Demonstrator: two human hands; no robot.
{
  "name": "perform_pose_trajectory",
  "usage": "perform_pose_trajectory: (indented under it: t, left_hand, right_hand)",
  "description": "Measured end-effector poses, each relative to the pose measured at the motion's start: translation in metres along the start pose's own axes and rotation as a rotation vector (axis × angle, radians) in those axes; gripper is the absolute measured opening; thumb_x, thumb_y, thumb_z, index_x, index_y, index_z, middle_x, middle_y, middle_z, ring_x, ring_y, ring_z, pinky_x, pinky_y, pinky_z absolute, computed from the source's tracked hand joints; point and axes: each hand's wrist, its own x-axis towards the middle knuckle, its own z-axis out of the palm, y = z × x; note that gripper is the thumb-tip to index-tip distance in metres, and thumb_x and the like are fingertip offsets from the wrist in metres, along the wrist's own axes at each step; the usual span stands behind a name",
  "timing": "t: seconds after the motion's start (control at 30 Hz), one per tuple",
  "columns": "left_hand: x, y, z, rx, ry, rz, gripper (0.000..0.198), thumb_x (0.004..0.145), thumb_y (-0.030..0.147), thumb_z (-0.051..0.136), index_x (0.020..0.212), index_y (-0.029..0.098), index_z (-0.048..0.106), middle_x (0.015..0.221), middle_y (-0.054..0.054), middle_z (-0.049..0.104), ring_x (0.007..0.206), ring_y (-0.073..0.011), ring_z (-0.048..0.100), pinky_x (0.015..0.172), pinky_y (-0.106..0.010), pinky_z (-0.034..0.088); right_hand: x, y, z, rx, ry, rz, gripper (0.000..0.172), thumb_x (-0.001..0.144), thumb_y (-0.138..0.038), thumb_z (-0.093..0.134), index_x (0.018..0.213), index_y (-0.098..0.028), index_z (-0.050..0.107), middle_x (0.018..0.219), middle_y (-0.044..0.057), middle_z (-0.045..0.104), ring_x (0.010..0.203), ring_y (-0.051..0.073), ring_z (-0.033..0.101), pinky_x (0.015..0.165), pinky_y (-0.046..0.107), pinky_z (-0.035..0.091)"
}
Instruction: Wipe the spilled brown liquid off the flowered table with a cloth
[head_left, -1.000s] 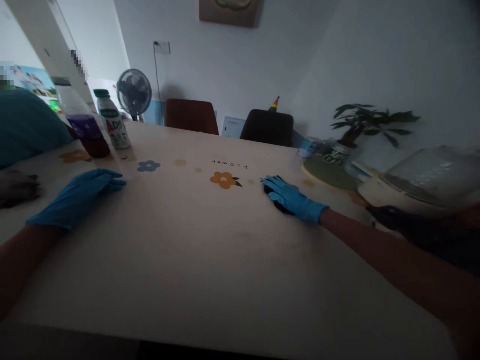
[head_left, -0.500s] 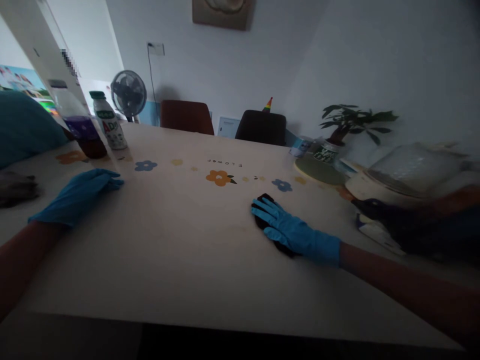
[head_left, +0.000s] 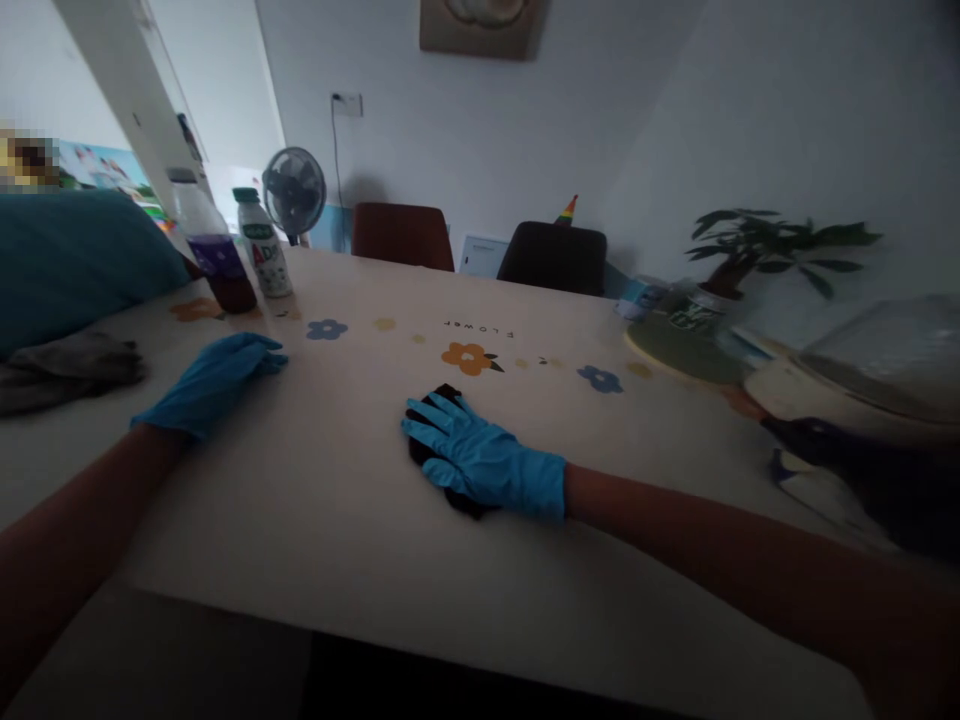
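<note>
While reaching across the white table [head_left: 322,560], can see the crumpled grey cloth [head_left: 71,370] near the left wrist and the purple bottle [head_left: 218,262] standing farther back, probably parked there to keep out of the way. Resting the left hand [head_left: 212,387] on the table, fingers loosely extended, nothing visible in its grasp, likely as a brace. Pressing the right hand [head_left: 481,458] flat, fingers slightly spread, over the black cloth [head_left: 469,502], pinned rather than pinched, on the near side of the orange flower print [head_left: 466,359], presumably to spread pressure evenly.
</note>
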Motion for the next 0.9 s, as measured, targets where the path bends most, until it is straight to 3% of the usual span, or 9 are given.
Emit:
perform_pose_trajectory:
  t: [0.13, 0.23, 0.5, 0.6, 0.7, 0.9]
  left_hand:
    - [-0.003, 0.004, 0.003, -0.196, -0.005, -0.077, 0.056, 0.09, 0.066, 0.063, 0.118, 0.02, 0.079, 0.132, -0.018, 0.088, 0.128, -0.0358, 0.081, 0.128, -0.055, 0.06]
    - [-0.004, 0.008, 0.003, -0.201, 0.014, -0.083, 0.055, 0.089, 0.067, 0.065, 0.115, 0.021, 0.08, 0.131, -0.017, 0.088, 0.129, -0.0361, 0.08, 0.131, -0.055, 0.058]
    - [-0.005, 0.017, 0.003, -0.331, 0.017, -0.171, 0.069, 0.084, 0.072, 0.073, 0.126, 0.017, 0.078, 0.133, -0.021, 0.088, 0.129, -0.0393, 0.082, 0.127, -0.055, 0.059]
    - [-0.007, 0.02, 0.004, -0.389, 0.02, -0.178, 0.072, 0.079, 0.075, 0.077, 0.123, 0.017, 0.079, 0.135, -0.023, 0.087, 0.13, -0.0405, 0.082, 0.124, -0.055, 0.061]
    - [-0.009, 0.023, 0.005, -0.404, 0.039, -0.21, 0.074, 0.076, 0.078, 0.078, 0.119, 0.019, 0.079, 0.133, -0.023, 0.088, 0.128, -0.0415, 0.083, 0.124, -0.057, 0.061]
    - [-0.013, 0.019, 0.006, -0.415, 0.06, -0.227, 0.082, 0.074, 0.083, 0.081, 0.125, 0.019, 0.08, 0.133, -0.022, 0.087, 0.13, -0.0431, 0.082, 0.129, -0.062, 0.057]
  right_hand:
    - [0.07, -0.007, 0.01, 0.004, -0.032, -0.031, 0.069, 0.123, -0.06, 0.06, 0.186, -0.031, 0.057, 0.195, 0.005, 0.041, 0.182, 0.042, 0.034, 0.153, 0.065, 0.025]
    - [0.123, -0.011, 0.018, -0.033, -0.048, -0.067, 0.067, 0.125, -0.06, 0.058, 0.186, -0.032, 0.056, 0.196, 0.002, 0.038, 0.183, 0.037, 0.033, 0.154, 0.058, 0.023]
    - [0.231, -0.005, 0.02, -0.083, -0.024, 0.039, 0.065, 0.125, -0.051, 0.062, 0.185, -0.028, 0.053, 0.196, 0.001, 0.037, 0.182, 0.037, 0.036, 0.151, 0.061, 0.028]
    - [0.253, 0.005, 0.015, -0.086, 0.007, 0.109, 0.06, 0.128, -0.047, 0.058, 0.182, -0.023, 0.053, 0.198, 0.003, 0.034, 0.184, 0.032, 0.031, 0.151, 0.054, 0.024]
    - [0.265, 0.021, 0.01, -0.073, 0.025, 0.184, 0.059, 0.13, -0.045, 0.053, 0.183, -0.02, 0.051, 0.199, 0.007, 0.033, 0.182, 0.036, 0.034, 0.149, 0.059, 0.029]
    - [0.26, 0.081, -0.001, -0.091, 0.046, 0.352, 0.067, 0.13, -0.048, 0.04, 0.186, -0.013, 0.047, 0.197, 0.016, 0.034, 0.181, 0.042, 0.035, 0.148, 0.064, 0.029]
